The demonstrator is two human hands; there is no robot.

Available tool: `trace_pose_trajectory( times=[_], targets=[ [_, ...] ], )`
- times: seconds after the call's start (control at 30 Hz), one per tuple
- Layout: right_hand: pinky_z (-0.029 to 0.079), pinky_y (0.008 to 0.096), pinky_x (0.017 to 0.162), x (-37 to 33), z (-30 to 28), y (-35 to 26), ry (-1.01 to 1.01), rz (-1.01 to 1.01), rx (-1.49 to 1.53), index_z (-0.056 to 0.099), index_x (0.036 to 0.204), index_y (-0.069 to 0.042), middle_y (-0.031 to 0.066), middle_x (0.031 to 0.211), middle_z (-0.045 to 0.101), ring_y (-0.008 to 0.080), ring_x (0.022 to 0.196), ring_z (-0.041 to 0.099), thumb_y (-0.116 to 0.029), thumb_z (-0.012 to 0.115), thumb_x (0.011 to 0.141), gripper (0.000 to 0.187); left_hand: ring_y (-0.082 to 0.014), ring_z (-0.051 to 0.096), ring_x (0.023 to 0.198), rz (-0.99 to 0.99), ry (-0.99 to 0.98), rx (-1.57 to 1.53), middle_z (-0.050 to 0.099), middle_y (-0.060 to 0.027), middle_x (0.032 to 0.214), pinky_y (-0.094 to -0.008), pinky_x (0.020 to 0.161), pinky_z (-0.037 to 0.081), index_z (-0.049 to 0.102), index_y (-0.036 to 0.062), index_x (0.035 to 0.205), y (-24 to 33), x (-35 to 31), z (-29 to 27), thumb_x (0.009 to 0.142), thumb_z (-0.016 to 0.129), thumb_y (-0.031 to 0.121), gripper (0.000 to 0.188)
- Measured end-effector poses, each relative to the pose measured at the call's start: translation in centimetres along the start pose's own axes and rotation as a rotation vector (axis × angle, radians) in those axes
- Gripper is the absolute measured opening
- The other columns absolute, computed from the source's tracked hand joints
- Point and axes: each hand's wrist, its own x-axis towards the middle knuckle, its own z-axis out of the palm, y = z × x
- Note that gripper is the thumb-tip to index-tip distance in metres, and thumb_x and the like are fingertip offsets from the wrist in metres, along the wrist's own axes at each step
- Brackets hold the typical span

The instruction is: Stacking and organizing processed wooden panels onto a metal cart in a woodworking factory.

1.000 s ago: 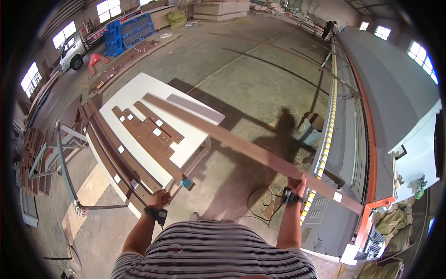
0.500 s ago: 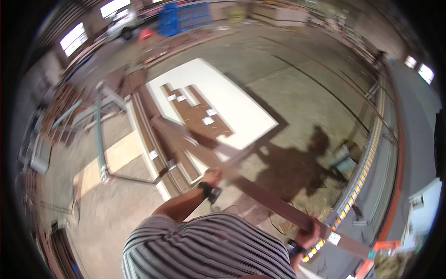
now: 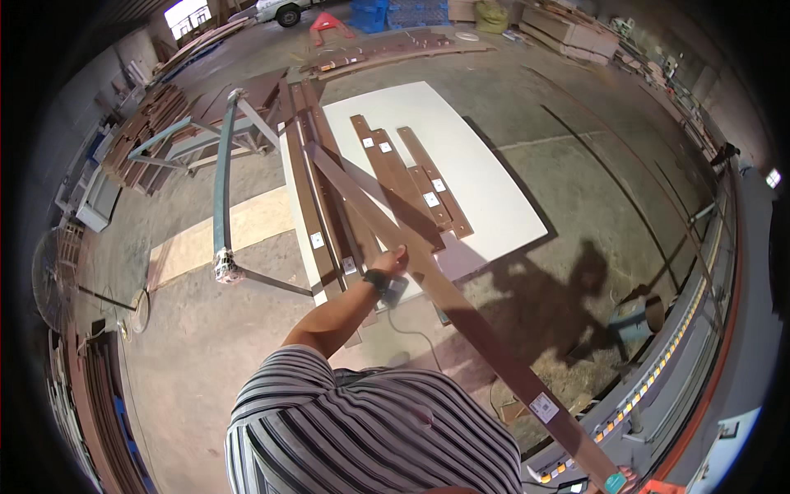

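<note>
A long brown board (image 3: pixel 485 336) slants across the picture, from over the stacked boards to the lower right. My left hand (image 3: pixel 395 261) grips its edge around the middle, with a dark band on that wrist. At the lower-right end, beside a teal sticker, fingers of my right hand (image 3: pixel 629 475) show around the board; the rest of that hand is hidden. A white label (image 3: pixel 543 407) sits on the board near this end. Beyond my left hand, shorter brown boards (image 3: pixel 387 169) with white labels lie on a white panel (image 3: pixel 494 202).
Long brown boards (image 3: pixel 306 210) lie along the white panel's left side. Left of them stands a metal frame with a teal bar (image 3: pixel 222 181). A machine bed with a row of yellow rollers (image 3: pixel 658 370) runs along the right. A cable (image 3: pixel 415 333) trails below my left hand.
My right hand has slid along the board, past the white label to its lower-right end. My left hand still holds the board's middle. The whole view has shifted.
</note>
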Motion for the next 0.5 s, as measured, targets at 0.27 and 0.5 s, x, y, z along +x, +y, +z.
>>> trace_pose_trajectory(
  times=[0.27,0.5],
  targets=[
    [0.043,0.0353,0.089,-0.7,17.1,13.3,0.420,0.166,-0.718,0.034,0.130,0.001,0.0151,0.120,0.047,0.0256,0.106,0.050,-0.028,0.052,0.082,0.059,-0.0142,0.053,0.054,0.099,-0.106,-0.187,0.056,-0.0031,0.065,-0.0257,0.047,0.042,0.056,0.0050,0.087,1.8,-2.0,4.9,0.084,0.057,0.038,0.034],
    [0.045,0.0311,0.084,-10.2,13.9,21.2,-0.067,1.192,-0.686,0.035,0.133,-0.007,0.0149,0.124,0.049,0.0231,0.107,0.052,-0.019,0.048,0.089,0.047,-0.0115,0.049,0.054,-0.217,-0.168,0.095,0.056,0.0014,0.065,-0.0268,0.050,0.039,0.062,0.0131,0.082,-5.0,-6.4,7.3,0.079,0.064,0.038,0.025]
  ],
)
